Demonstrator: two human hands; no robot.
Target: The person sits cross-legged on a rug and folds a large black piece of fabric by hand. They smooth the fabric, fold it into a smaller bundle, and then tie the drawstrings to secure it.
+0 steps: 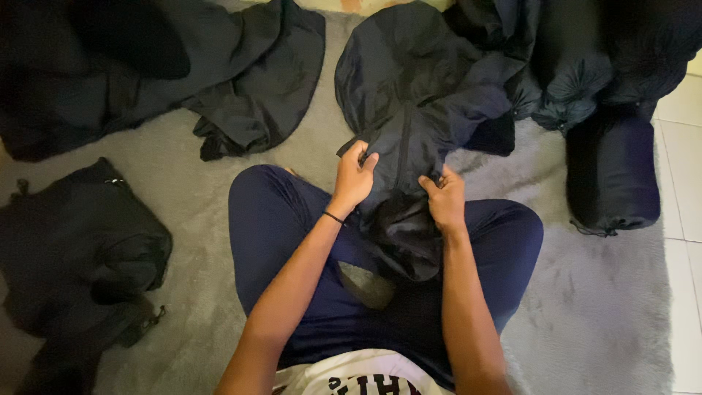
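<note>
Currently: left hand (356, 175) and right hand (444, 199), fingers gripping black bag (409, 124); rolled bags (613, 175) beyond right fingers done; loose bags (80, 241) left.

Home floor, grey shaggy rug (599, 307), pale floor tiles (684, 183), dark bags scattered

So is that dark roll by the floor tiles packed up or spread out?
Packed up: the roll is a tight cylinder lying on the rug, its end cinched shut.
</note>
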